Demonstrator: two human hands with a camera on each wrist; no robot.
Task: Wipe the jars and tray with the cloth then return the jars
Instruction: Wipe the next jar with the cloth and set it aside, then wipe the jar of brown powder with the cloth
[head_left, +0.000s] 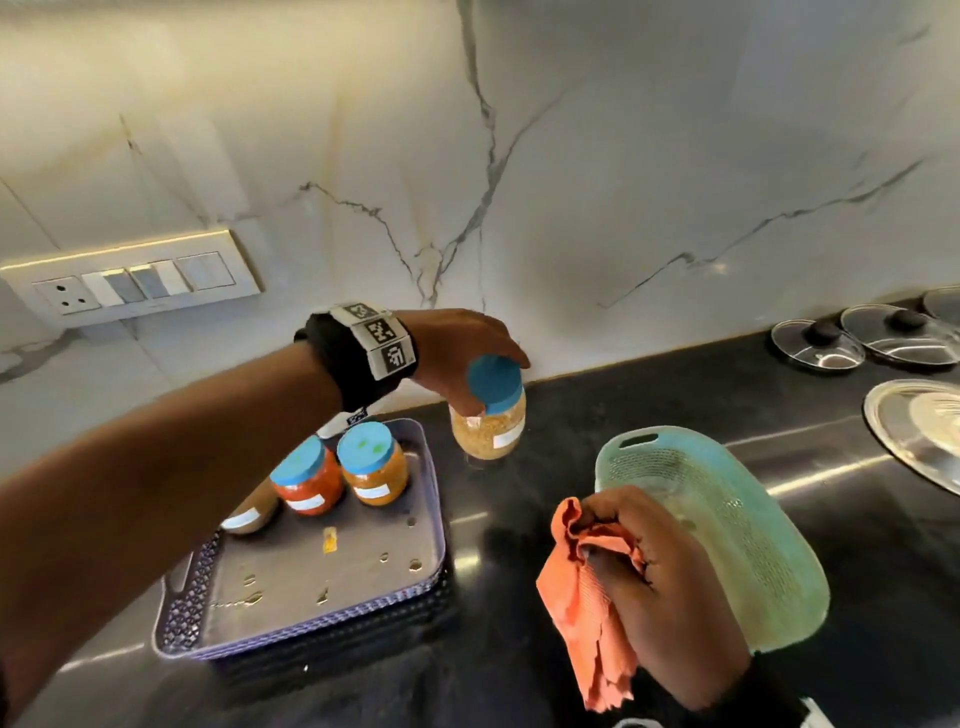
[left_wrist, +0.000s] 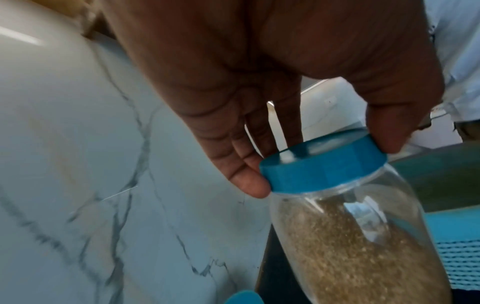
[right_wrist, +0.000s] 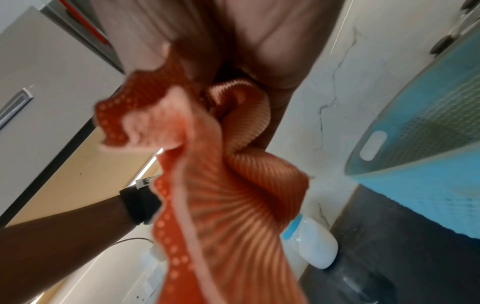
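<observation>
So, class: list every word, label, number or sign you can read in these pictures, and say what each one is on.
No text can be read anywhere.
White labels on the jars: too blurred to read.
Black-and-white code squares on the left wrist band: patterns, not words.
Tag under that band: too small to read.
Switch plate: no readable marks.

The left hand is stretched forward, its fingertips curled down and pinching. The right hand is a closed fist, thumb over fingers.
</observation>
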